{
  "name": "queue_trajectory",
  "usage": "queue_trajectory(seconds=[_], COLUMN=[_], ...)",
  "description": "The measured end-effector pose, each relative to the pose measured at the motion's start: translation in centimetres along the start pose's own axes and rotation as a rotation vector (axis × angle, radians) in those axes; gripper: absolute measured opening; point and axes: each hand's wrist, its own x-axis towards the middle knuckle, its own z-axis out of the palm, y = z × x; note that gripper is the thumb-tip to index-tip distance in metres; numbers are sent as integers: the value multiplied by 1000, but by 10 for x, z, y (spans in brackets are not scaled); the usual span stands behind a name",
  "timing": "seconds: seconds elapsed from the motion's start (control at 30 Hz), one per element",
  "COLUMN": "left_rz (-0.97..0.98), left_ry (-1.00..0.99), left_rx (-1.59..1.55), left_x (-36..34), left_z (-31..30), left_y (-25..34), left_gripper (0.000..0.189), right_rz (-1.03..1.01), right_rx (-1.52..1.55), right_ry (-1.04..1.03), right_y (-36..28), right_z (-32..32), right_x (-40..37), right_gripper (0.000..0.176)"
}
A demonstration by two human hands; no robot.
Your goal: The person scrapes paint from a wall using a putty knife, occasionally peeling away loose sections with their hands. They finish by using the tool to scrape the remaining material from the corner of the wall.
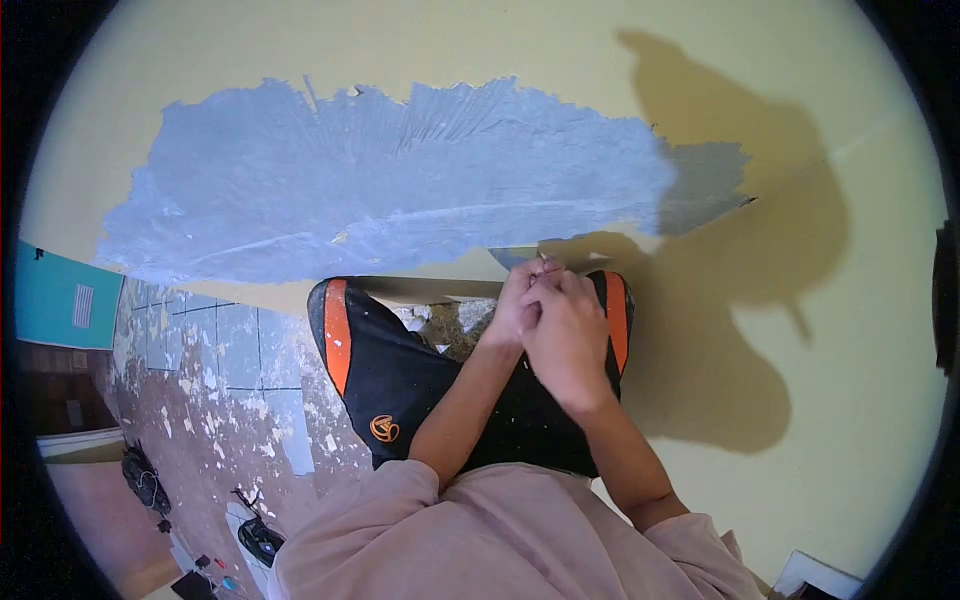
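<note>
My left hand (513, 305) and my right hand (566, 325) are clasped together in front of the wall, above my knees. Their fingers are wrapped round what looks like a scraper (512, 257). Only a flat part of it shows past the fingertips, at the lower edge of the bared patch; its handle is hidden in my grip. The bared grey-blue patch (400, 180) has ragged edges and streaks, with yellow paint (560, 60) around it.
Paint flakes (465, 315) lie on the floor between my knees, with more scattered over the worn floor (200, 430) at left. A teal panel (60, 295) stands far left. Black bags or cables (260, 540) lie lower left. My shadow falls on the wall at right.
</note>
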Motion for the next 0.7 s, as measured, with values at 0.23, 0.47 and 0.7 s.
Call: queue_trajectory(seconds=[0.23,0.47,0.7], left_rz=[185,79,256], left_ry=[163,82,387], left_rx=[42,108,204], left_x=[-8,-20,-41], left_z=[4,2,55], left_y=[-19,9,-8], left_gripper=[14,11,10], right_rz=[-1,-23,-107], right_rx=[45,31,26], right_ry=[-17,-14,83], right_y=[12,-17,-28], right_z=[23,5,-7], right_x=[-4,-7,-13], right_gripper=[5,4,4])
